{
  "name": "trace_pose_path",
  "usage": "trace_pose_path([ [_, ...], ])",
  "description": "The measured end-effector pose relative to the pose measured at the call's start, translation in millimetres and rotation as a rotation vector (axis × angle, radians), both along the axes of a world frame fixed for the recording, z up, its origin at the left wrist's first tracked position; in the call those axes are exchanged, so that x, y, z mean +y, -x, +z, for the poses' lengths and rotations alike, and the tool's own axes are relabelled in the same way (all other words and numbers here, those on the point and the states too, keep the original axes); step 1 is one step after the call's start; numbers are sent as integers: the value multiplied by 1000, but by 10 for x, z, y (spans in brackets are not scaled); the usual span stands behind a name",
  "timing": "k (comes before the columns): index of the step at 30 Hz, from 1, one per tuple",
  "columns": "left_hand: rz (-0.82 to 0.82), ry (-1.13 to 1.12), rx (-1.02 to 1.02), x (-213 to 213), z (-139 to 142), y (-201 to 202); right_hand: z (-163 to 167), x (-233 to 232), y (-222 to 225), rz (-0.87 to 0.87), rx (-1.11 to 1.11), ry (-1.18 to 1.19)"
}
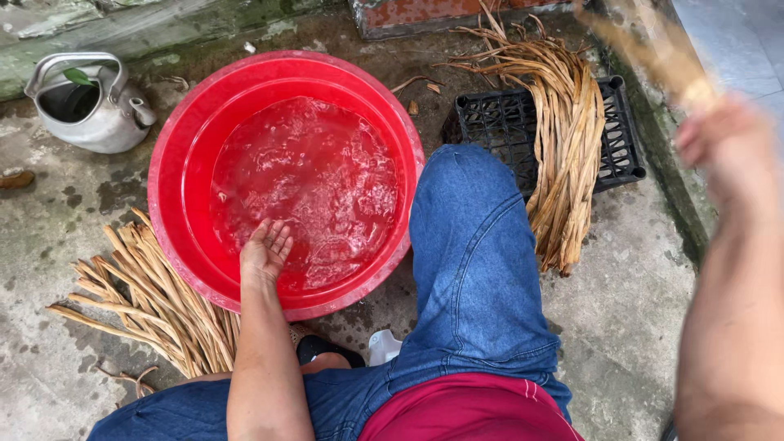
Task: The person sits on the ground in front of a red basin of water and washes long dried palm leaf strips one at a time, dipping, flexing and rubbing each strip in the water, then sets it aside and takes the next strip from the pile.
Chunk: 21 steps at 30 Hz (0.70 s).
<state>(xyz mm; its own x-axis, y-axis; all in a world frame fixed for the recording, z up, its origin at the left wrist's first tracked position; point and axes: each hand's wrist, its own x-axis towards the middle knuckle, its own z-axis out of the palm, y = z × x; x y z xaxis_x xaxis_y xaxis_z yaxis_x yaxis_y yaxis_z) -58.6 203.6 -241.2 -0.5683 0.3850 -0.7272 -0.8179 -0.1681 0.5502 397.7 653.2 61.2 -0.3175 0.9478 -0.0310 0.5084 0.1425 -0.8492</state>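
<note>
The left hand (265, 249) lies open-palmed in the red basin (175, 155) water, gripping nothing — the blurred right hand (723, 147) clutches a dried strip (653, 49) overhead.

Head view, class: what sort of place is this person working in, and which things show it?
Probably an outdoor yard or washing spot: a stained, mossy concrete floor, a red basin of water, bundles of dried plant strips, and a metal kettle on the ground.
</note>
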Motion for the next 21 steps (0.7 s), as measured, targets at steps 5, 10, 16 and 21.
trace_pose_path([
  [5,-35,42,44,-94,-11,1,-1234,-597,-357,-95,-246,407],
  [10,-35,90,73,-161,-40,-1,-1834,-779,-704,-15,-509,320],
  [16,-30,118,172,-302,108,49,-1789,-576,-881,242,-977,123],
  [21,298,107,459,-755,441,421,-1162,-353,-131,234,-990,-248],
])
